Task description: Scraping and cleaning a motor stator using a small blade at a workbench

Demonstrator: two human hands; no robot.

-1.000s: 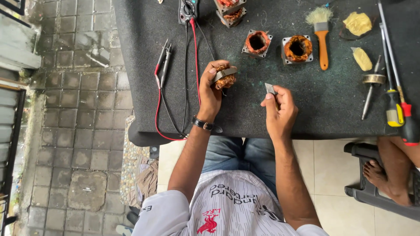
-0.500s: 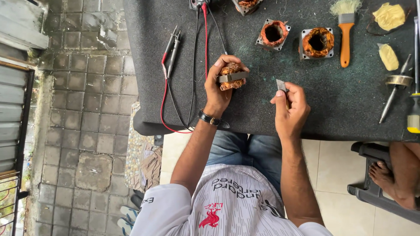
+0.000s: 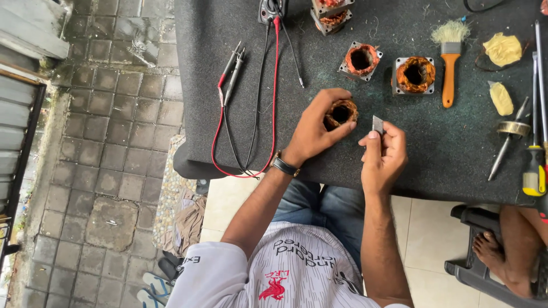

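Head view, looking straight down on a seated person at work. Left hand grasps a small copper-wound motor coil, fingers wrapped round its outer wall so that the open bore faces up toward the camera, apparently to keep the inside of the winding in sight. Right hand, just beside it and apart from the coil, pinches a small flat grey piece upright between thumb and fingertips; what the piece is cannot be told at this size. Both hands hover low over the near edge of the dark tabletop, the left wrist bearing a dark watch. Beyond the hands lie two more coils in square metal frames, bores up, set side by side within reach; a further wound part sits at the far edge. Beyond the right hand and farther out to the right: an orange-handled brush, two yellowish lumps, a shafted metal part and screwdrivers laid roughly parallel. To the left of the left hand, red and black test leads loop from a meter at the far edge, probes resting together. Another person's bare foot rests on a dark stool at the lower right.
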